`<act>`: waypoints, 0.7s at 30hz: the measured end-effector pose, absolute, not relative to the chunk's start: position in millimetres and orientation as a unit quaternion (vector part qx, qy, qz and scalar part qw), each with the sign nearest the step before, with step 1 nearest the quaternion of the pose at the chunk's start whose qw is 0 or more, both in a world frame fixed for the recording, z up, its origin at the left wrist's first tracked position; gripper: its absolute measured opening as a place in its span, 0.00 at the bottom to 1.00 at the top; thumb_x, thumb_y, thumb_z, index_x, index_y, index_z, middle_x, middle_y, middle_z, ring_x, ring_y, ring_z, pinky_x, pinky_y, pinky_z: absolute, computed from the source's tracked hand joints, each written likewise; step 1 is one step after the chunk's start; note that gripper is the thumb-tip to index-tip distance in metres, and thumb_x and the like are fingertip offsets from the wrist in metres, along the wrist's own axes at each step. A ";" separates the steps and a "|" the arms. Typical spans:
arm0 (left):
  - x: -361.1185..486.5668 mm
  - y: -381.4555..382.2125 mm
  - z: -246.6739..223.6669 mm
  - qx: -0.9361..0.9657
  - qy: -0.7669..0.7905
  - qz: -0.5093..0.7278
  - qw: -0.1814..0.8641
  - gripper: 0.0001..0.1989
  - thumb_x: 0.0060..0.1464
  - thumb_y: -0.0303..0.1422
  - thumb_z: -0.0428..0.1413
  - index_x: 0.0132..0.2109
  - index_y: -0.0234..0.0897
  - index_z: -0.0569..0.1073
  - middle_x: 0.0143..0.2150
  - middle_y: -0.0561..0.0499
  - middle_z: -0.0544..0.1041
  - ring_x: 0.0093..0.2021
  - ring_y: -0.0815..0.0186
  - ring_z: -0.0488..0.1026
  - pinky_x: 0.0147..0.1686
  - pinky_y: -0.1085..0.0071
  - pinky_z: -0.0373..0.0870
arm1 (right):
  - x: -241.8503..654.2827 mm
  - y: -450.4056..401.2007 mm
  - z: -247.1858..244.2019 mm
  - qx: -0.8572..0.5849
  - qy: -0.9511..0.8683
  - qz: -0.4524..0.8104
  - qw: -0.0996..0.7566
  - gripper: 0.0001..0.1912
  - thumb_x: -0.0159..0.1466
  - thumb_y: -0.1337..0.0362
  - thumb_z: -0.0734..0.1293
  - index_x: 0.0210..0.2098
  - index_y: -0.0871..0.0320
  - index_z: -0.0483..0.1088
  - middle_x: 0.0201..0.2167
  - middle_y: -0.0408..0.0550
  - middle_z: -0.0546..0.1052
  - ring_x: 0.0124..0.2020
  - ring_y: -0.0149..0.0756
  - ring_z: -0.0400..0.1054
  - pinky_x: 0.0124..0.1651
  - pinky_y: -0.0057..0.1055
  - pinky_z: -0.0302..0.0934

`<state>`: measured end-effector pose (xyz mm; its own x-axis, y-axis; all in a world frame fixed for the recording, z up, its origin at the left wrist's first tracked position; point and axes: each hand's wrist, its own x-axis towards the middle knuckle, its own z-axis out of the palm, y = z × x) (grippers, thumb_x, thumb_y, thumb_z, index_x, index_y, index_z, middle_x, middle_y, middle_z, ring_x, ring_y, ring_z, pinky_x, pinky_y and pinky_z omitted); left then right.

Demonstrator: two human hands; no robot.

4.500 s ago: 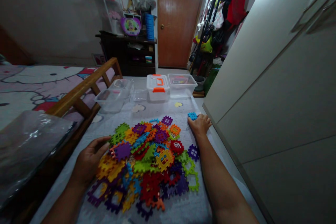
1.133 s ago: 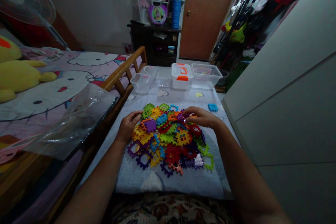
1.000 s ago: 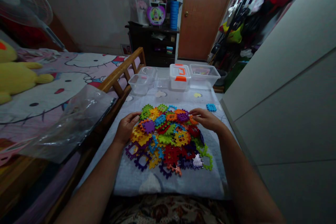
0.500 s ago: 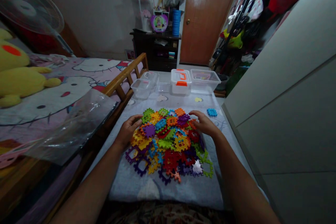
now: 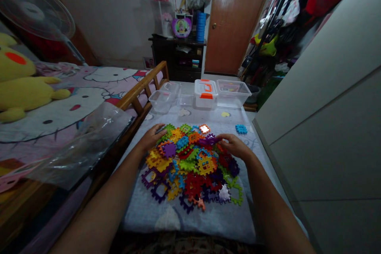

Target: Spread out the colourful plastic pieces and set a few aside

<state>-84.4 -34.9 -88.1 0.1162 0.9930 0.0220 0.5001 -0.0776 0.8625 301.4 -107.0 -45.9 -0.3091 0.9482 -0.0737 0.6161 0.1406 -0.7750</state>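
Observation:
A heap of interlocking plastic building pieces [image 5: 193, 182] in many colours, with toothed edges, lies on the cloth-covered table between my hands. My right hand [image 5: 235, 145] pinches a purple building piece [image 5: 207, 140] by its right end, at the heap's far right side. Across from it, my left hand [image 5: 152, 138] rests at the heap's far left edge, fingers apart, beside a green building piece [image 5: 169, 127]. Part of that hand's contact with the pieces is hidden. One blue building piece [image 5: 241, 129] lies apart, beyond my right hand.
At the table's far end stand a lidded clear box [image 5: 205, 101] with orange clips and open clear bins [image 5: 233, 94], [image 5: 160, 103]. A wooden bed rail [image 5: 143, 87] runs along the left, with a plastic bag [image 5: 89, 147] beside it. A white cabinet [image 5: 333, 127] borders the right.
My right hand has taken hold of the purple piece and tilted it. My left hand has shifted slightly right and away from me along the heap's edge. An orange piece at the back now shines white.

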 end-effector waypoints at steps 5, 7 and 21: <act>-84.6 -38.0 -81.1 0.669 0.552 0.309 0.391 0.32 0.44 0.58 0.58 0.46 0.39 0.79 0.51 0.42 0.80 0.55 0.48 0.74 0.58 0.55 0.68 | 305.1 -111.2 -54.8 -0.543 -0.652 0.422 0.320 0.17 0.59 0.59 0.63 0.45 0.59 0.74 0.36 0.47 0.79 0.35 0.36 0.72 0.40 0.34 0.66; -87.2 -45.6 -78.3 0.660 0.548 0.305 0.412 0.31 0.45 0.58 0.59 0.47 0.39 0.80 0.50 0.42 0.80 0.52 0.49 0.76 0.56 0.56 0.69 | 305.6 -111.9 -61.1 -0.556 -0.614 0.421 0.370 0.21 0.59 0.58 0.64 0.50 0.59 0.71 0.31 0.44 0.77 0.30 0.34 0.69 0.35 0.32 0.64; -91.4 -66.9 -88.1 0.636 0.578 0.412 0.302 0.26 0.50 0.56 0.55 0.43 0.38 0.80 0.51 0.43 0.75 0.57 0.52 0.71 0.63 0.57 0.62 | 308.9 -117.0 -81.9 -0.653 -0.577 0.278 0.404 0.17 0.58 0.58 0.63 0.44 0.57 0.74 0.41 0.51 0.79 0.43 0.42 0.73 0.51 0.41 0.66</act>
<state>-91.4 -66.9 -88.1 -0.0080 0.9845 0.1754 0.4868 -0.1494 0.8606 308.9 -117.0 -81.9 0.1805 0.9781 0.1036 0.5295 -0.0078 -0.8483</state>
